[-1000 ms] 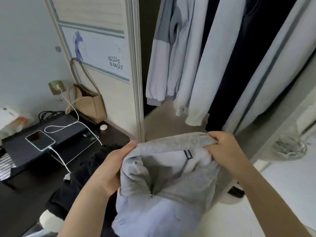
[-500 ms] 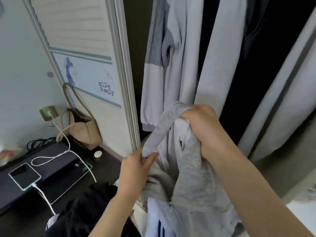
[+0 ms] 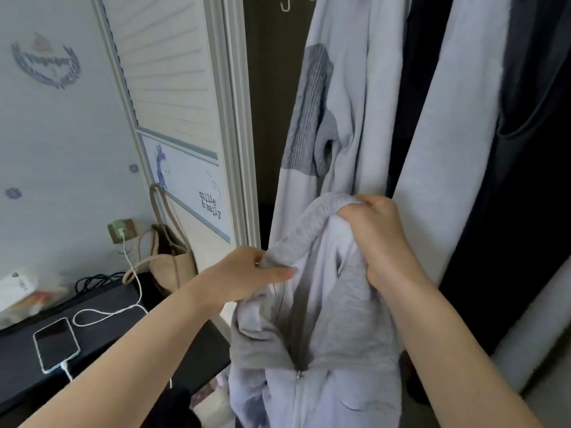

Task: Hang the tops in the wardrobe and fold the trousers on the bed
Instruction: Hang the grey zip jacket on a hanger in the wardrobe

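Note:
I hold a light grey zip-up top [image 3: 327,329] up in front of the open wardrobe. My right hand [image 3: 375,239] grips the bunched collar at its top. My left hand [image 3: 247,273] pinches the collar's left edge, thumb laid along the fabric. The zipper runs down the middle below my hands. Behind the top hang pale tops [image 3: 346,103] and a dark garment [image 3: 525,180]. A white hanger hook [image 3: 285,4] shows at the top edge.
The wardrobe's sliding door [image 3: 185,118] stands at the left. A dark desk [image 3: 102,329] below it carries a phone [image 3: 56,344] on a white cable. A beige bag [image 3: 168,264] hangs by the door. Dark clothing [image 3: 176,406] lies at the bottom.
Both hands raised the grey top from waist height toward the hanging clothes. The collar went from spread wide to bunched in my right hand, and my view tilted upward.

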Available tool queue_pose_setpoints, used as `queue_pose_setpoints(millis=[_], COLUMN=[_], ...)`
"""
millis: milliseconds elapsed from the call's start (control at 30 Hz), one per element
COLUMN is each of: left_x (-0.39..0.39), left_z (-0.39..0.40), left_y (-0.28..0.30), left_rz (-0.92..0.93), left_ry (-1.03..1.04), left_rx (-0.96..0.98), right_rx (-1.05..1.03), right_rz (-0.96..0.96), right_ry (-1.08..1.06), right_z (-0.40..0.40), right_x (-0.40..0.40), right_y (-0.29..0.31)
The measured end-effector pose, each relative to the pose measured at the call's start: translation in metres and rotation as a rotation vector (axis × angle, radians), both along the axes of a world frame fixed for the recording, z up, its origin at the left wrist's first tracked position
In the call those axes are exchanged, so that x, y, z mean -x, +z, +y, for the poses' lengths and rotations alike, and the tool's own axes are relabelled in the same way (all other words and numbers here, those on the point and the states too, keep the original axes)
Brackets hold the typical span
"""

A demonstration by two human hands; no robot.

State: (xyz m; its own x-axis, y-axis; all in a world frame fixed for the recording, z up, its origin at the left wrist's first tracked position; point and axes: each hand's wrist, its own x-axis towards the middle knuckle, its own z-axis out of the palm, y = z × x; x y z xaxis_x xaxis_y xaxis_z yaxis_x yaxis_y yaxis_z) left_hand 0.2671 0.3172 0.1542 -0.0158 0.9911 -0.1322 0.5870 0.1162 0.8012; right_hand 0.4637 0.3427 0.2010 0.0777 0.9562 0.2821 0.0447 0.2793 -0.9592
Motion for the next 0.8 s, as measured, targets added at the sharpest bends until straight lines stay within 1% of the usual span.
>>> queue_pose_setpoints(millis=[67, 133, 167, 233, 300, 433, 500, 633, 733, 800], left_x=[0.001, 0.013, 0.021, 0.039, 0.052, 0.070, 0.077, 0.093, 0.095, 0.095], left_z=[0.010, 0.019, 0.023, 0.030, 0.036, 0.057, 0.063, 0.080, 0.097, 0.110], left_y=[0.002, 0.009, 0.017, 0.029, 0.044, 0.074, 0.092, 0.131, 0.166, 0.188], left_rz=[-0.190, -0.350, -0.430, -0.627, -0.746, -0.815, -0.858, -0.875, -0.865, -0.843], left_ry=[0.091, 0.193, 0.207, 0.145, 0.100, 0.086, 0.056, 0.034, 0.045, 0.080], left_rx=[0.022, -0.002, 0.001, 0.081, 0.152, 0.063, 0.070, -0.027, -0.109, -0.138], right_rx=[-0.048, -0.138, -0.184, -0.230, -0.235, -0.232, -0.244, -0.230, -0.317, -0.402], right_rz=[-0.032, -0.126, -0.180, -0.276, -0.330, -0.353, -0.397, -0.487, -0.627, -0.677], right_ry=[-0.002, -0.031, -0.058, -0.102, -0.138, -0.219, -0.207, -0.135, -0.114, -0.108], right_z=[0.011, 0.020, 0.024, 0.030, 0.035, 0.056, 0.066, 0.082, 0.090, 0.096], right_x=[-0.002, -0.006, -0.007, -0.006, -0.002, 0.007, 0.011, 0.021, 0.039, 0.056], right_y=[-0.001, -0.002, -0.002, -0.005, -0.007, 0.005, 0.018, 0.052, 0.089, 0.119])
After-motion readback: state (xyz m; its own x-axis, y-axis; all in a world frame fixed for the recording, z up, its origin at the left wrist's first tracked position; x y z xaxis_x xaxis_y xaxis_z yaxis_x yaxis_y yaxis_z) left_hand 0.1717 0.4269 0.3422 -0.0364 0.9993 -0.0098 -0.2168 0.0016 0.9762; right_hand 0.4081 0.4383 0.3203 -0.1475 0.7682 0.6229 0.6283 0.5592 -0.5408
